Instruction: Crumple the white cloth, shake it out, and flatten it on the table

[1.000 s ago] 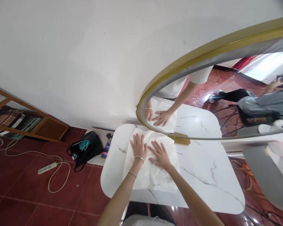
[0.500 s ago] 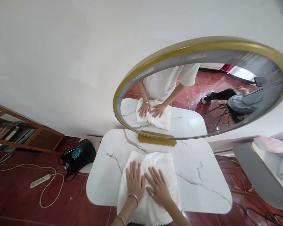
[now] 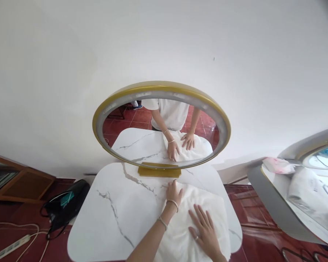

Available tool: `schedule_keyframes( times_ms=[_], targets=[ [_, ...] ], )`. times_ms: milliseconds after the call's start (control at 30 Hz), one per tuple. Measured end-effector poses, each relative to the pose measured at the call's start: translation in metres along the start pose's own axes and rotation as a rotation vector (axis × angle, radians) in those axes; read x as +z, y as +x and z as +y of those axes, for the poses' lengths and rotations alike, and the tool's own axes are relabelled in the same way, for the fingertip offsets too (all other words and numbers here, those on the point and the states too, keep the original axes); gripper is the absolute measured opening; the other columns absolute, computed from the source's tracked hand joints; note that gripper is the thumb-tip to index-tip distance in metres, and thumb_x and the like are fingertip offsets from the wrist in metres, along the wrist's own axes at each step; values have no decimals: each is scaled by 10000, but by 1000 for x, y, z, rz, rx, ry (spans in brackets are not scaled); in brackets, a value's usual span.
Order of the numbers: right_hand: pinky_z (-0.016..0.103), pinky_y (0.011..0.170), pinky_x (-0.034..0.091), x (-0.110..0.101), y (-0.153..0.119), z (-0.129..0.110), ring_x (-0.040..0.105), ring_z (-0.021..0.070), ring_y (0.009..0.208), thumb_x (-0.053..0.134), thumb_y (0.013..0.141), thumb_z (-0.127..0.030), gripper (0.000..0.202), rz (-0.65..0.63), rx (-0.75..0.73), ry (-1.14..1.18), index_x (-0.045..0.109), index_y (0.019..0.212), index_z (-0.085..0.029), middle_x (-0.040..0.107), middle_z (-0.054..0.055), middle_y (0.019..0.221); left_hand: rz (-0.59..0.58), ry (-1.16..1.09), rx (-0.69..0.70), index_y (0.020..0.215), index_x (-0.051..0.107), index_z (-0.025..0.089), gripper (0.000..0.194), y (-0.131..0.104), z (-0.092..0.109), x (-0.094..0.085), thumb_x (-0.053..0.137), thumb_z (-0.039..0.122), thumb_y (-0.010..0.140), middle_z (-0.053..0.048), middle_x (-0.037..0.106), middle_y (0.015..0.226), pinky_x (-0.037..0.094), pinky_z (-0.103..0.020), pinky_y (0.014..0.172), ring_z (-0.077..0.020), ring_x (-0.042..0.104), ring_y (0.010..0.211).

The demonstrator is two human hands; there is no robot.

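Observation:
A white cloth [image 3: 191, 203] lies over the right part of a white marbled tabletop [image 3: 98, 225] and runs down past the lower edge of the view. My left hand [image 3: 174, 194], with two bracelets at the wrist, touches the cloth's upper left corner, fingers bent and pointing away from me. On the middle of the cloth my right hand [image 3: 205, 229] lies flat, fingers spread, with a ring on one finger. An oval gold-framed mirror [image 3: 161, 88] on a gold base [image 3: 159, 171] stands at the table's back and reflects both hands and the cloth.
On the left floor are a black bag [image 3: 78, 196], a power strip [image 3: 13, 247] with a cable, and a wooden cabinet [image 3: 24, 183]. To the right, a second table [image 3: 270, 203] bears a pink-and-white packet [image 3: 279, 165], a white bag [image 3: 310, 189] and another mirror [image 3: 295, 149].
The view has turned right. The cloth and both hands have shifted right over the tabletop. My left hand has moved from the cloth's middle to its upper left corner, away from my right hand.

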State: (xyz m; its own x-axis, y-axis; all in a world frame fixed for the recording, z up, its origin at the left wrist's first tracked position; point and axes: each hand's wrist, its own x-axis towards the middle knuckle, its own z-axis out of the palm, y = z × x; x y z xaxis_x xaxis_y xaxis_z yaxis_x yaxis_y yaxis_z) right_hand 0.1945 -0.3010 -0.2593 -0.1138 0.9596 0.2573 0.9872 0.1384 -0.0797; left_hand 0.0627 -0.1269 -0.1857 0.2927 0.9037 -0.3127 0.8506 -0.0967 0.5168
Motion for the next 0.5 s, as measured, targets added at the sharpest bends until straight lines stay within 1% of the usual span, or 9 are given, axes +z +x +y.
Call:
schedule_keyframes(
  times_ms=[67,100,200,267,333,400,433,467,500],
  targets=[
    [535,1089,306,2,0,-1,358,307,1365,491,912,-440,626,6,15,33,265,1486,-331,335,55,1513,-111,12,109,1282,494,163,422,10,3,-20,509,165,860,-117,609,1191,452,-312,923,-220,591,1098],
    [547,1081,318,3,0,-2,366,312,1360,495,910,-439,622,8,25,52,272,1481,-337,347,57,1507,-141,25,159,1220,543,191,378,13,2,-29,516,140,847,-87,637,1150,459,-300,899,-210,608,1065],
    [560,1049,370,3,6,-2,435,309,1314,507,909,-417,587,38,49,147,312,1455,-333,447,68,1444,-182,72,283,1085,617,231,276,11,-8,-51,514,135,847,-45,680,1078,464,-309,862,-207,634,1003],
    [527,1018,427,-5,18,-2,493,286,1264,499,916,-382,527,91,95,249,355,1416,-298,512,82,1380,-189,97,358,1046,635,224,223,3,-14,-63,531,174,855,-49,694,1033,462,-324,856,-216,638,979],
    [487,992,466,-24,41,-3,495,270,1256,496,918,-357,436,148,161,353,421,1334,-253,504,109,1371,-199,112,438,978,659,218,154,-8,-18,-74,565,219,856,-44,704,979,452,-331,875,-216,637,969],
    [485,994,463,-50,71,-8,429,285,1307,520,903,-359,332,166,176,432,492,1205,-225,435,134,1419,-194,172,584,918,675,209,114,-19,-20,-85,578,243,867,-39,708,944,446,-333,886,-211,635,964],
    [491,1001,453,-65,86,-11,401,293,1325,534,894,-363,286,143,150,469,516,1141,-221,414,137,1433,-178,222,677,901,678,201,109,-25,-20,-91,582,245,873,-37,709,930,447,-331,879,-208,635,959],
    [486,998,452,-79,100,-15,411,291,1314,539,889,-361,253,90,111,515,529,1100,-223,429,133,1421,-152,280,772,894,680,193,107,-30,-20,-98,586,240,876,-37,710,917,453,-325,860,-204,636,947],
    [469,980,463,-93,112,-20,457,280,1271,536,890,-358,226,15,72,567,538,1075,-227,482,127,1373,-119,337,860,892,680,183,102,-35,-20,-105,592,232,876,-36,710,901,459,-317,832,-201,639,928]
  ],
)
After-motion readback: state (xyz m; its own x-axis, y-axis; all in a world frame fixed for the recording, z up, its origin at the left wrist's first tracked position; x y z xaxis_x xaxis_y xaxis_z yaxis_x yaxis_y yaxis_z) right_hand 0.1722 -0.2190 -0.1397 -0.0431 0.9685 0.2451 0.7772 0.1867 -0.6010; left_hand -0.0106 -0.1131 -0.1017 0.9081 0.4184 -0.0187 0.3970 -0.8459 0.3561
